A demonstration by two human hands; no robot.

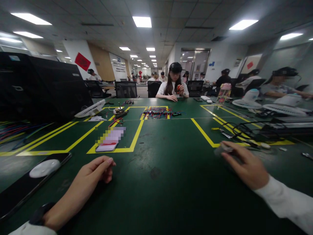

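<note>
My left hand (94, 174) rests on the green table (158, 182) at the lower left, fingers curled loosely together with nothing visible in them. My right hand (244, 164) lies at the right, fingers reaching forward and pinching a small grey blurred object (223, 148) at the corner of a yellow tape box. A white sleeve covers my right forearm. A small flat device with a red stripe (107, 147) lies ahead of my left hand.
A dark phone (14, 192) with a white oval object (44, 168) on it lies at the left. Coloured wires (158, 112) sit mid-table. Black cables (242, 130) lie right. White fans (90, 109), a black case (41, 88), and a seated person (174, 86) opposite.
</note>
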